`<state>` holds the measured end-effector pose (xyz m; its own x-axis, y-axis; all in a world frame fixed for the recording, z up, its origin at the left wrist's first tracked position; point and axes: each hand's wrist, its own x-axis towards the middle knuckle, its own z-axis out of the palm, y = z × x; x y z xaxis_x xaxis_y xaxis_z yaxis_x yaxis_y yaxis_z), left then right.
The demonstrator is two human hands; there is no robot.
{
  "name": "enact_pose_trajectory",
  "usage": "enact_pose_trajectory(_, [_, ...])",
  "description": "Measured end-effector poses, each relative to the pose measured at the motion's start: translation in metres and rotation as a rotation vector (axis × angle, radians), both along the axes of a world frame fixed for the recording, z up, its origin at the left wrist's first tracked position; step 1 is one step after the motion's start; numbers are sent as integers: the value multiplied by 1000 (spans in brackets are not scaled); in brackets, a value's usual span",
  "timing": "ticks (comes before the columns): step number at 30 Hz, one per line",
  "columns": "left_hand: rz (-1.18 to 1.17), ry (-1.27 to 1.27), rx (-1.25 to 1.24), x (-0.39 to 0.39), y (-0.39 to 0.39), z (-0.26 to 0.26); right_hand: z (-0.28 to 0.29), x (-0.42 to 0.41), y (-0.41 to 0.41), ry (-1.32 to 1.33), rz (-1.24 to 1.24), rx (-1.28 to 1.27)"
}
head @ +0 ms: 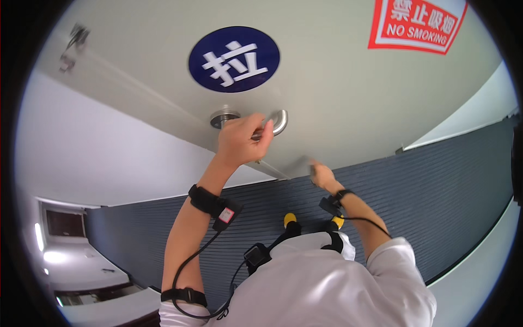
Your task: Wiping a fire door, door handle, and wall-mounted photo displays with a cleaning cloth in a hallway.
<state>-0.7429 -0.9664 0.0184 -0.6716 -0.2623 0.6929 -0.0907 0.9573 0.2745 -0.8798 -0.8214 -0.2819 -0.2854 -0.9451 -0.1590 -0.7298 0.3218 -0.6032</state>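
Observation:
My left hand (245,137) is closed around a metal lever door handle (282,121), whose curved end shows beyond my fingers. The handle's round rose sits on a pale door (327,102). Above the handle, an oval blue sticker (234,59) with a white character is stuck to the door. My right hand (322,175) is lower and to the right, close to the bottom part of the door, its fingers curled. A small dark object (313,173) shows at those fingers, too blurred to name or to tell whether it is held.
A red and white no-smoking sign (417,24) is on the door at the upper right. Dark ribbed flooring (429,192) runs below, and my yellow-tipped shoes (290,220) stand on it. A white wall (122,163) adjoins at left, with a corridor beyond. Black cables hang along both arms.

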Motion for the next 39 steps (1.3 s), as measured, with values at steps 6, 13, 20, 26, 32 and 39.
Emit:
enact_pose_trajectory(6, [-38, 275, -199, 21, 12, -11, 59, -53, 81, -285, -327, -91])
enact_pose_trajectory(13, [290, -73, 361, 92, 24, -155, 276, -53, 76, -308, -274, -698])
enact_pose_trajectory(20, [553, 140, 877, 66, 5, -209, 418, -20, -53, 674, 248, -1404])
enact_pose_trajectory(26, [565, 203, 743, 53, 12, -203, 415, -36, -118, 999, 326, -1582])
enact_pose_trajectory(32, [654, 174, 438, 82, 18, -182, 410, -38, -119, 961, 313, -1623])
enact_pose_trajectory(39, [650, 230, 317, 104, -5, -175, 410, -42, -114, 1070, 304, -1552])
